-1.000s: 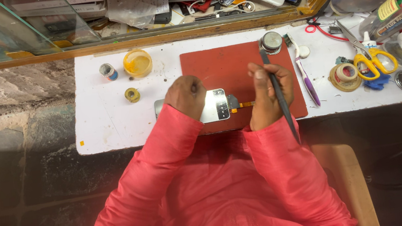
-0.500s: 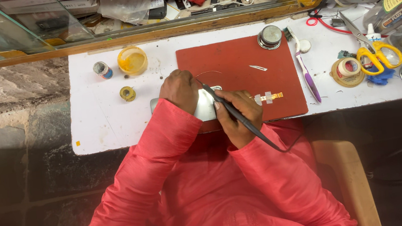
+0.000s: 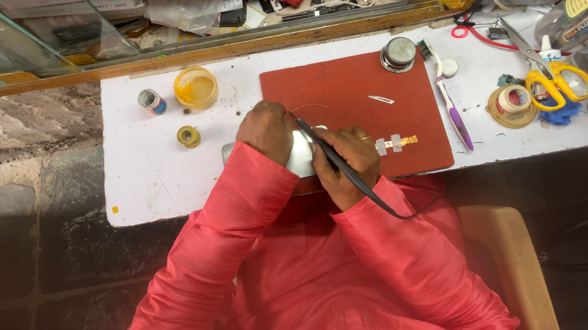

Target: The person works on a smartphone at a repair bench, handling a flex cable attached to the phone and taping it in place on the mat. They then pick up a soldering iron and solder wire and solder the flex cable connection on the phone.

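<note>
The phone (image 3: 300,158), a thin, stiff, silver slab lying at the front-left corner of the red mat (image 3: 344,87), looks smooth and likely slippery and fragile, so it is best held flat by its long edges. The left hand (image 3: 265,130) presses down on its left part, fingers curled over it, while the right hand (image 3: 346,161) is clenched around a black soldering iron (image 3: 334,162) whose tip meets the phone between both hands. A gold ribbon strip (image 3: 395,143) lies just right of the right hand; a toothbrush (image 3: 449,101) lies at the mat's right edge.
</note>
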